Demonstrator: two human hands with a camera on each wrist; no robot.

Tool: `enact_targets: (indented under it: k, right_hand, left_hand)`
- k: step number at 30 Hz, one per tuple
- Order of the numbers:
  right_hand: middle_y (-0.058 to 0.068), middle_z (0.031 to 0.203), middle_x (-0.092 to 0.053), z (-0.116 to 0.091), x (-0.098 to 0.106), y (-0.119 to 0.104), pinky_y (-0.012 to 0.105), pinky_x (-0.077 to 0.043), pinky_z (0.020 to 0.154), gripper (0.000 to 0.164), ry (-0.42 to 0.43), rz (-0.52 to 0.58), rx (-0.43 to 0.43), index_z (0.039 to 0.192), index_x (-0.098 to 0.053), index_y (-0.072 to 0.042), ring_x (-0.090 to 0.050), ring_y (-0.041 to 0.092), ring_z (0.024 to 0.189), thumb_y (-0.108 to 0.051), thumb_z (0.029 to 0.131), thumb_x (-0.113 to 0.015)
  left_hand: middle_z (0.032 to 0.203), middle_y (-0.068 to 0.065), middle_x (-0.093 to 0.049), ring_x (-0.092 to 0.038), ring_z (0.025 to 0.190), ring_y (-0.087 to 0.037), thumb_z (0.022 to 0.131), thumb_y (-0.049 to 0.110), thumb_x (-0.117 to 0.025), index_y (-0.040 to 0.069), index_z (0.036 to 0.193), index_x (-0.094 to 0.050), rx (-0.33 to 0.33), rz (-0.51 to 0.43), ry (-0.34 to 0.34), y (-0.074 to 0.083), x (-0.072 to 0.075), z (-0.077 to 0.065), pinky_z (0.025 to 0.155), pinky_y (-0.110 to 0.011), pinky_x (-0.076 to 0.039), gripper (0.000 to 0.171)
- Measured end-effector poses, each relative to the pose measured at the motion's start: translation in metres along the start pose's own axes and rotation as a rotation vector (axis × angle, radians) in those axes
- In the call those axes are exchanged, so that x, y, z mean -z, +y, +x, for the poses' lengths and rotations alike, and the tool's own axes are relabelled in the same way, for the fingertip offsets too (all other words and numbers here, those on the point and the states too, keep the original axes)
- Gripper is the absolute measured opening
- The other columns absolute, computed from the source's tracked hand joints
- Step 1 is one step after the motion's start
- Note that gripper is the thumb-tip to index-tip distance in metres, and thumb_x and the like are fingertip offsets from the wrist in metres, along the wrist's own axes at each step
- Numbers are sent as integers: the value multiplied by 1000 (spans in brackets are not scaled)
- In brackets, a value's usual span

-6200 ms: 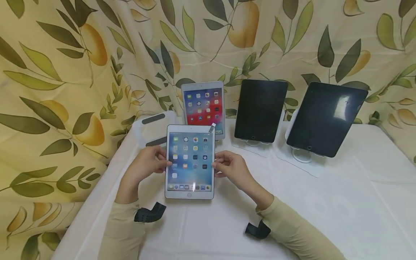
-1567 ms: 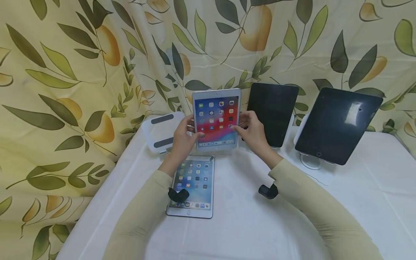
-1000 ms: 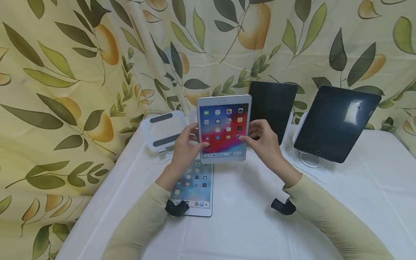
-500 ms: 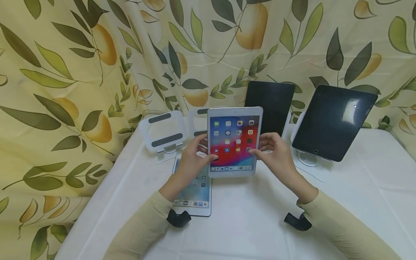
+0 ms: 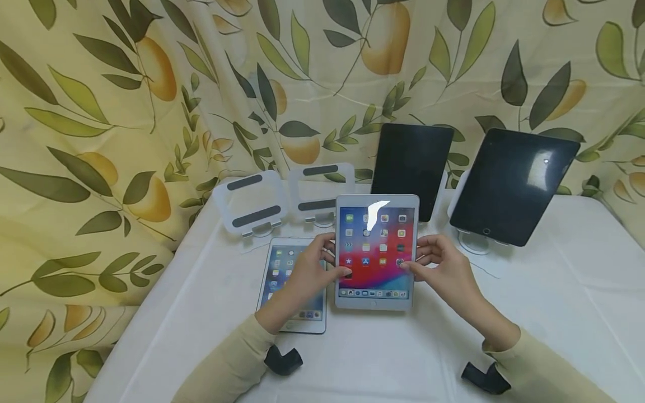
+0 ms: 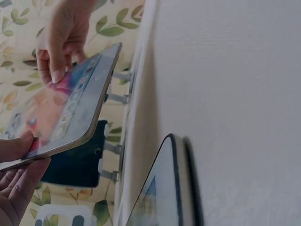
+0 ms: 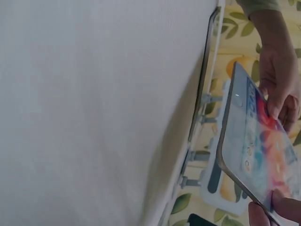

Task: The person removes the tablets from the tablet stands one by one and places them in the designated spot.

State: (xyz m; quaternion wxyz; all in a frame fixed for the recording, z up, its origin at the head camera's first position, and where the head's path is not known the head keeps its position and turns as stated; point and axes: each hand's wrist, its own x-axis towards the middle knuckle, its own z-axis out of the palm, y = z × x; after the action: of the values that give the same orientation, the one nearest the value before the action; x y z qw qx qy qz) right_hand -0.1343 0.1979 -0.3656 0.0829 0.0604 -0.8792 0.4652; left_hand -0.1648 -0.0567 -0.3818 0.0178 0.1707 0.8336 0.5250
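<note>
White-bordered tablet (image 5: 378,252), lit red and blue screen (image 5: 374,284), rows of app icons (image 5: 365,261), both hands (image 5: 313,266) pinching its sides

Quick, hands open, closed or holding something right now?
Left hand: holding the red-and-blue-screened iPad by its left edge.
Right hand: holding that iPad's right edge.

Left hand (image 5: 313,267), right hand (image 5: 449,273) grip red-screened tablet (image 5: 375,254); second tablet (image 5: 280,263) on white cloth (image 5: 393,358); black tablet (image 5: 412,165) behind.
</note>
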Motion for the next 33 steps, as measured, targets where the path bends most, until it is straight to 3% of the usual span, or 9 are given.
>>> enact_targets:
  k: [9,17,21,26,29,33]
  right_hand:
    - [19,101,-61,-9,0,11,23,-55,62,55,-64,19,-148,120,-45,3,-65,7,76,-20,81,-76]
    - [16,98,-61,-13,-5,20,21,-54,63,57,-92,6,-131,119,-45,2,-63,10,75,-23,79,-77]
    - [14,98,-62,-12,-7,27,18,-53,64,58,-117,0,-72,120,-46,2,-63,8,75,-21,78,-78]
    - [12,95,-64,-8,-8,39,17,-53,67,56,-150,11,19,119,-46,1,-61,6,77,-15,77,-79]
    - [11,95,-64,-6,-9,46,16,-52,68,55,-156,15,42,119,-47,1,-60,5,77,-13,76,-79]
    - [12,95,-64,-4,-12,53,15,-51,71,54,-167,14,29,119,-49,3,-59,5,78,-12,76,-79]
  left_hand:
    - [106,-3,-55,-60,89,-14,78,14,-78,11,130,-43,76,21,-81,-1,-6,-6,66,-20,-52,63]
    - [101,0,-55,-58,88,-12,76,16,-80,13,125,-46,74,55,-108,-11,-9,-6,66,-21,-51,60]
    - [96,2,-55,-56,86,-11,74,19,-82,10,124,-47,35,93,-97,-21,-9,-5,67,-19,-50,62]
    - [92,5,-56,-54,83,-8,72,25,-83,11,124,-49,-110,132,-108,-38,-5,-2,67,-20,-49,63]
    - [90,5,-55,-53,81,-8,72,26,-83,9,124,-50,-206,135,-123,-48,-3,0,65,-20,-49,64]
    - [92,3,-56,-53,82,-10,72,27,-83,6,125,-49,-239,132,-149,-57,-3,3,70,-20,-50,66]
